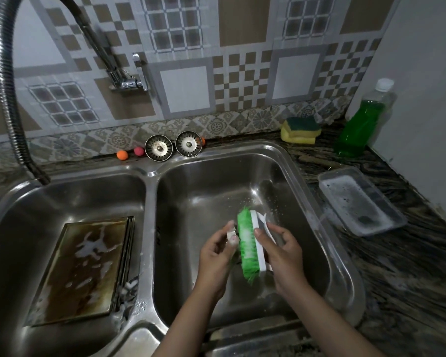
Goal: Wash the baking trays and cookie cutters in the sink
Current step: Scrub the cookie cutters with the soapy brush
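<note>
Two hands over the right sink basin [307, 181]: right hand [283, 251] grips a green-bristled scrub brush [247, 247]; left hand [216, 256] pinches a small soapy cookie cutter [231, 234] against the bristles. One stack of stained, suds-streaked baking trays [80, 271] lies in the left basin.

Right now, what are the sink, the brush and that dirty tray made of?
The sink looks like stainless steel: shiny grey, with reflections. The brush seems plastic: bright green bristles on a smooth white back. The tray is probably metal, dull and brown-stained, with soap patches.
</note>
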Demonstrator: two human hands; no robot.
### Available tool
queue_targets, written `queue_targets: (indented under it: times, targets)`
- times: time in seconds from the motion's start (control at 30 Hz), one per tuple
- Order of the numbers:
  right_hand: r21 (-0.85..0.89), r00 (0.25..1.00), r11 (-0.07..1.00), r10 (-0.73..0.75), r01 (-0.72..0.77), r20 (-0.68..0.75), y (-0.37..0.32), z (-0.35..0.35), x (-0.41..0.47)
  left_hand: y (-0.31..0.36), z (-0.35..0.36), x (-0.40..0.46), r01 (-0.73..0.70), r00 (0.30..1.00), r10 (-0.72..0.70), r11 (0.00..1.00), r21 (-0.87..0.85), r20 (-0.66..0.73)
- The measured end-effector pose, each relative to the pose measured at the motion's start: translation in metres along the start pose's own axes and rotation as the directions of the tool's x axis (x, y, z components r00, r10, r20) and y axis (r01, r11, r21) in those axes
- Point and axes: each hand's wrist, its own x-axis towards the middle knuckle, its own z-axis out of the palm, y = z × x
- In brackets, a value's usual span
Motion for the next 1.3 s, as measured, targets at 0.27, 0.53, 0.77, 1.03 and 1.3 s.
queue_targets:
  times: [0.27, 0.53, 0.77, 1.03, 1.3]
  targets:
    - [-0.153, 0.964, 0.974, -0.13, 0.168, 0.233, -0.013, -0.005, -0.001, 0.01, -0.009, 0.003, 0.098, 0.994, -0.102, 0.986, -0.132, -0.025]
    - [-0.403, 0.95, 0.863, -0.252, 0.306, 0.183, -0.012, -0.012, 0.031, 0.009, -0.018, 0.0, 0.238, 0.971, -0.238, 0.971, -0.018, 0.005]
    - [-0.343, 0.925, 0.883, -0.213, 0.32, 0.315, 0.012, -0.001, 0.017, 0.018, -0.017, 0.0, 0.286, 0.958, -0.278, 0.939, -0.19, 0.07]
    - [-0.567, 0.912, 0.715, -0.293, 0.409, 0.287, 0.011, -0.002, 0.03, 0.039, -0.06, -0.021, 0.222, 0.975, -0.216, 0.965, -0.138, 0.056]
    - [-0.602, 0.879, 0.655, -0.224, 0.456, 0.421, 0.022, -0.01, 0.019, 0.106, -0.169, -0.063, -0.024, 0.966, 0.12, 0.923, 0.385, -0.227]
